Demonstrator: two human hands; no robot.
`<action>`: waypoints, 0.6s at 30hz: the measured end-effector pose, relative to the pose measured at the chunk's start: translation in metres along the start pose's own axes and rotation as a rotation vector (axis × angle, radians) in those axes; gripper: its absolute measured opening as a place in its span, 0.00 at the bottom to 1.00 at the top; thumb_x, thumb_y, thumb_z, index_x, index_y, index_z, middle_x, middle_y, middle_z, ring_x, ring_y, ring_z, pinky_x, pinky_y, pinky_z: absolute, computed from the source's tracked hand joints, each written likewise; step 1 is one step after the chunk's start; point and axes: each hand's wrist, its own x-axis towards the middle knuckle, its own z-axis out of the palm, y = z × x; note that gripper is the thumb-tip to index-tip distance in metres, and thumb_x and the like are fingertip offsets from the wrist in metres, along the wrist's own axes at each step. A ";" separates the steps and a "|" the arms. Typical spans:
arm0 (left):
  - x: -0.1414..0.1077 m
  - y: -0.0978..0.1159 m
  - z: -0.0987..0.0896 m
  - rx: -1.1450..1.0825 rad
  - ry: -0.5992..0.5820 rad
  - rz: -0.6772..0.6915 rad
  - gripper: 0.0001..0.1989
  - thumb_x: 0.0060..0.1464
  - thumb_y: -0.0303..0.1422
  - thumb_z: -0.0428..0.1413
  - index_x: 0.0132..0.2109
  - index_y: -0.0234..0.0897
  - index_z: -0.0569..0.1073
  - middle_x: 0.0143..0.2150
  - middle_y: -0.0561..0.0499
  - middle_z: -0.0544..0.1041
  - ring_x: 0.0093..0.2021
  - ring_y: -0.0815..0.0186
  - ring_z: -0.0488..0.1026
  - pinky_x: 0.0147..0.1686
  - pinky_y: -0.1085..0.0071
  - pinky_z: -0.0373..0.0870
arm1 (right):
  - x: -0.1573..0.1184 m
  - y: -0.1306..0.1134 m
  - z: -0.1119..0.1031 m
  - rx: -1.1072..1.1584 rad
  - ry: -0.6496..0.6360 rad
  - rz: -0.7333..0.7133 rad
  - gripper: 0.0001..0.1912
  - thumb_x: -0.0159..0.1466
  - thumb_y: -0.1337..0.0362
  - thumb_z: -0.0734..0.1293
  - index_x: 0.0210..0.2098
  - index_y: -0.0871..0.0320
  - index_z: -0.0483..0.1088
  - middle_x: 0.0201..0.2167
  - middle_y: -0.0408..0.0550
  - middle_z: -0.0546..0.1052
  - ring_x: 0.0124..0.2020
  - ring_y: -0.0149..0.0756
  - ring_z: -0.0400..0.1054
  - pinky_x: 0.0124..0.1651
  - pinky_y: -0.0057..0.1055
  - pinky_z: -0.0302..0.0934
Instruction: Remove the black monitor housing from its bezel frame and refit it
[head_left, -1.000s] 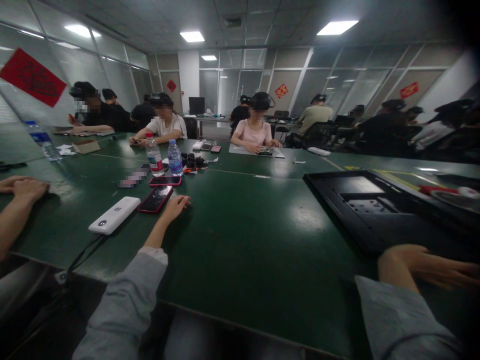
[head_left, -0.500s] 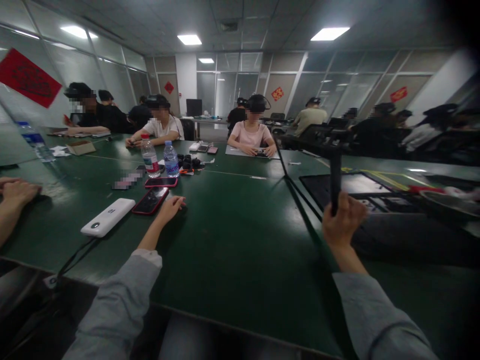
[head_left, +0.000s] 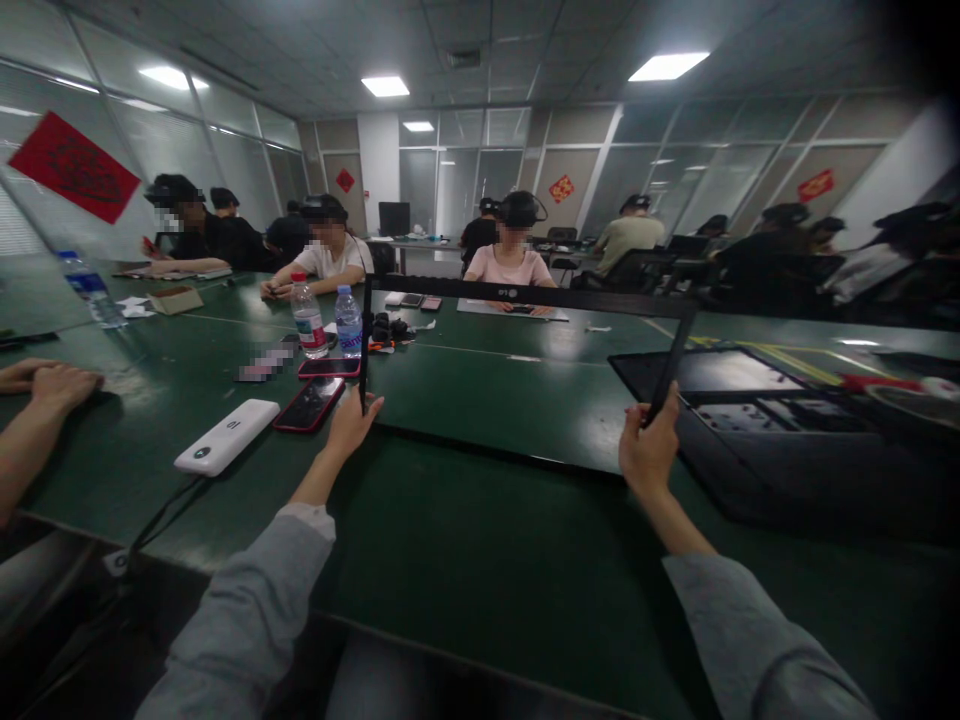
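A thin black rectangular frame (head_left: 540,294) stands upright over the green table (head_left: 480,560), with a small light logo on its upper bar. Its left side is gripped by my left hand (head_left: 350,425), near the phone with the red edge. My right hand (head_left: 651,445) is closed round the frame's right side. Through the frame's opening the green tabletop shows. To the right of my right hand lies an opened dark laptop-like device (head_left: 780,415), with parts showing inside it.
A white power bank (head_left: 227,437) with a cable, a red-edged phone (head_left: 309,404) and two bottles (head_left: 349,320) are on the left. A co-worker's hands (head_left: 64,385) rest at the far left. A metal bowl (head_left: 911,410) stands at the right. Several people sit beyond.
The black frame has swung round to face me and spans both hands. My left hand has taken hold of its left side. My right hand has shifted slightly left.
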 end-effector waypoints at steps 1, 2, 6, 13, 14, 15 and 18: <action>-0.001 0.000 -0.002 0.043 -0.008 0.000 0.26 0.64 0.43 0.52 0.64 0.35 0.66 0.51 0.39 0.78 0.53 0.53 0.74 0.55 0.57 0.66 | 0.001 0.006 0.005 -0.011 -0.010 0.004 0.41 0.70 0.51 0.54 0.74 0.64 0.36 0.50 0.61 0.73 0.49 0.53 0.70 0.56 0.51 0.62; -0.001 0.000 -0.003 0.079 -0.008 -0.005 0.23 0.65 0.42 0.51 0.61 0.35 0.68 0.50 0.39 0.78 0.53 0.52 0.74 0.55 0.57 0.67 | 0.002 0.013 0.010 -0.023 -0.018 -0.001 0.42 0.69 0.51 0.56 0.74 0.66 0.37 0.48 0.61 0.74 0.46 0.53 0.71 0.54 0.50 0.64; -0.001 -0.002 -0.005 0.199 0.034 -0.038 0.17 0.65 0.41 0.48 0.50 0.37 0.75 0.50 0.38 0.78 0.54 0.49 0.72 0.56 0.56 0.66 | 0.006 0.041 0.029 -0.039 -0.214 -0.012 0.40 0.62 0.56 0.62 0.68 0.70 0.52 0.40 0.58 0.76 0.41 0.51 0.72 0.50 0.47 0.66; 0.000 -0.011 -0.002 0.375 -0.041 -0.123 0.17 0.64 0.41 0.49 0.46 0.36 0.77 0.50 0.39 0.78 0.54 0.50 0.73 0.56 0.57 0.67 | 0.013 0.077 0.048 0.116 -0.354 0.034 0.34 0.57 0.58 0.64 0.61 0.64 0.59 0.44 0.58 0.78 0.50 0.50 0.72 0.58 0.49 0.64; 0.000 -0.012 -0.001 0.391 -0.036 -0.109 0.17 0.64 0.41 0.49 0.47 0.36 0.77 0.51 0.40 0.78 0.55 0.51 0.73 0.57 0.57 0.66 | 0.013 0.082 0.050 0.150 -0.364 0.022 0.34 0.57 0.59 0.64 0.61 0.63 0.58 0.46 0.59 0.78 0.52 0.50 0.72 0.59 0.51 0.63; 0.000 -0.013 -0.001 0.395 -0.030 -0.093 0.17 0.64 0.40 0.49 0.48 0.36 0.77 0.52 0.40 0.78 0.55 0.52 0.72 0.57 0.57 0.66 | 0.013 0.085 0.053 0.180 -0.372 0.006 0.34 0.57 0.60 0.63 0.62 0.63 0.58 0.48 0.60 0.78 0.54 0.51 0.71 0.61 0.51 0.62; -0.001 -0.017 0.000 0.380 -0.012 -0.051 0.18 0.64 0.39 0.49 0.51 0.36 0.78 0.55 0.40 0.77 0.57 0.53 0.72 0.59 0.58 0.66 | 0.012 0.096 0.061 0.191 -0.358 -0.061 0.34 0.59 0.61 0.62 0.64 0.61 0.57 0.52 0.60 0.76 0.59 0.51 0.68 0.64 0.53 0.59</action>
